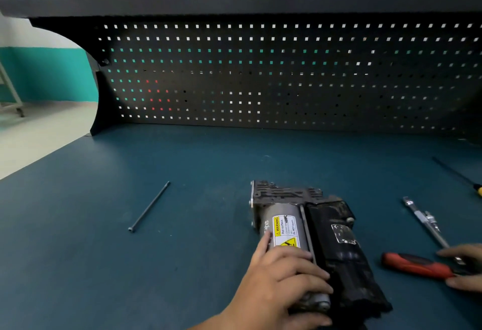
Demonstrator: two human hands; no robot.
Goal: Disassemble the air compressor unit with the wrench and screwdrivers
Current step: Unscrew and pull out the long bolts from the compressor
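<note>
My right hand (469, 252) is mostly cut off by the right edge of the view. Only a fingertip above and my thumb below show, flanking the near end of the red-handled screwdriver (414, 264), and I cannot tell whether they are actually clamped on it. Its shaft is hidden past my fingers. The handle end of the ratchet wrench (425, 218) also runs in under that same fingertip, so the contact there is hard to read. Farther back, a yellow-handled screwdriver (459, 175) is clipped by the frame, with only its thin dark shaft and a bit of handle showing.

My left hand (284, 280) grips the air compressor (331, 235), with fingers curled over the silver motor cylinder (284, 225) and my thumb along its left side. It covers the lower part of the yellow warning label (285, 231). The compressor lies on its side on the blue bench mat (130, 264), right of centre and close to the near edge, and its black housing is too dark to make out in detail.

A long bolt (149, 205) lies alone, well to the left. Bare mat stretches between it and the compressor, and back to the pegboard (260, 74). The mat's left edge slants away toward the floor.
</note>
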